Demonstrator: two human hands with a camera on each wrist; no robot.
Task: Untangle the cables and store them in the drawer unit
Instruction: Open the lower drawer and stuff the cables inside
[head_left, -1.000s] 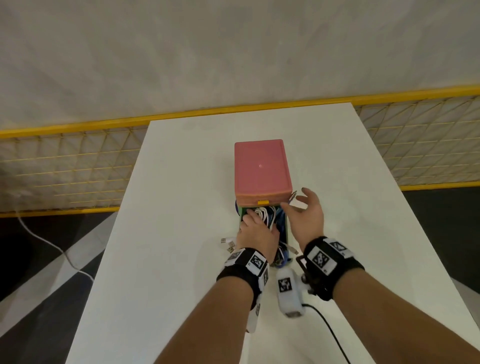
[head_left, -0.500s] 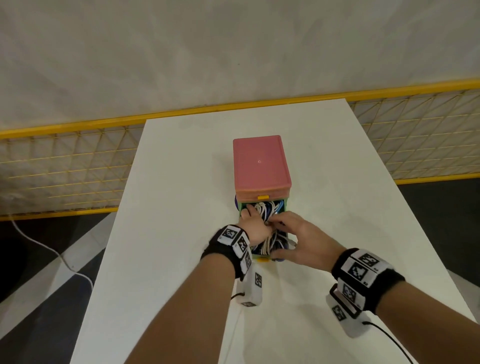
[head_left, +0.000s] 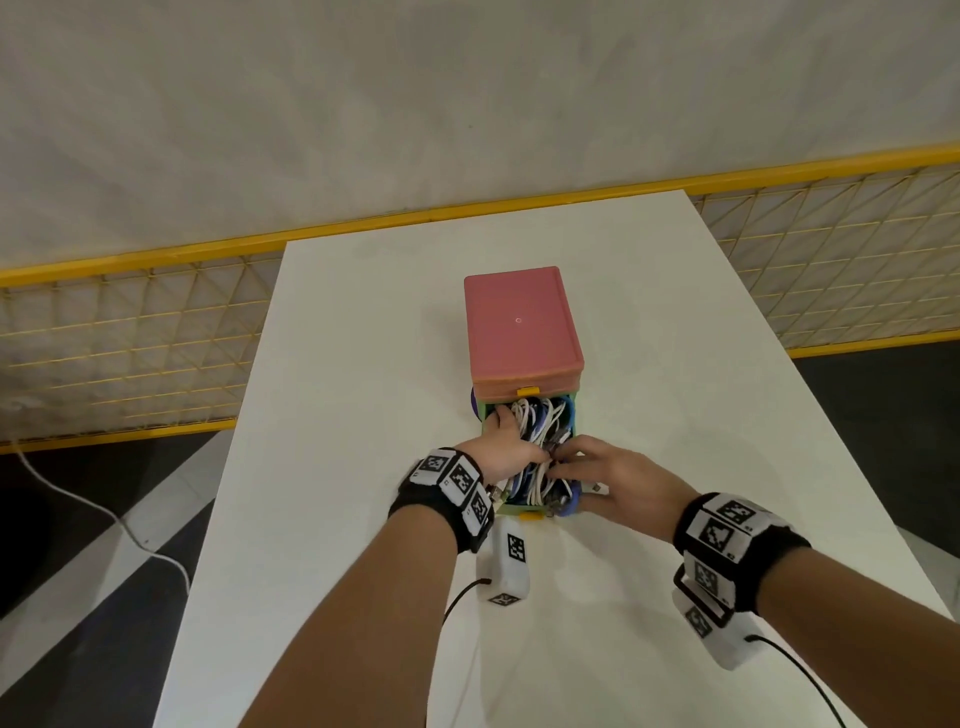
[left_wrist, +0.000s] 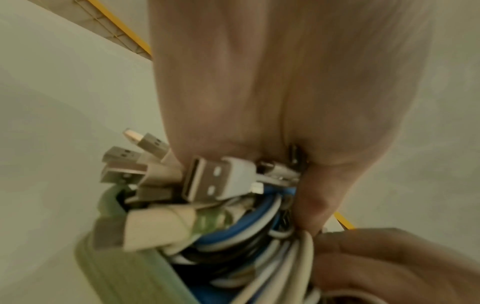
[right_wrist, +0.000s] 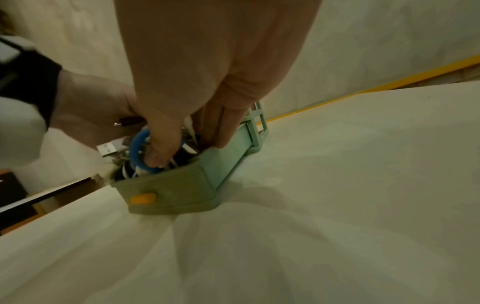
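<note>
A pink drawer unit (head_left: 519, 327) stands mid-table with its green bottom drawer (head_left: 529, 512) pulled out toward me. White, blue and black cables (head_left: 540, 421) fill the drawer to the rim. My left hand (head_left: 506, 447) lies on the pile's left side and presses it down; USB plugs (left_wrist: 213, 181) stick out from under the palm over the drawer's wall (left_wrist: 124, 267). My right hand (head_left: 597, 470) covers the front right of the pile. Its thumb presses a blue cable loop (right_wrist: 139, 152), and its fingers reach down inside the drawer's right wall (right_wrist: 228, 156).
The white table (head_left: 363, 364) runs to a far edge against a yellow mesh fence (head_left: 130, 338). The drawer has a yellow handle (right_wrist: 142, 199) on its front. Wrist camera units (head_left: 511, 566) and their black leads trail on the table near me.
My right hand came from beside the unit's front corner onto the cables in the drawer. My left hand stayed on the pile, its forearm swinging left.
</note>
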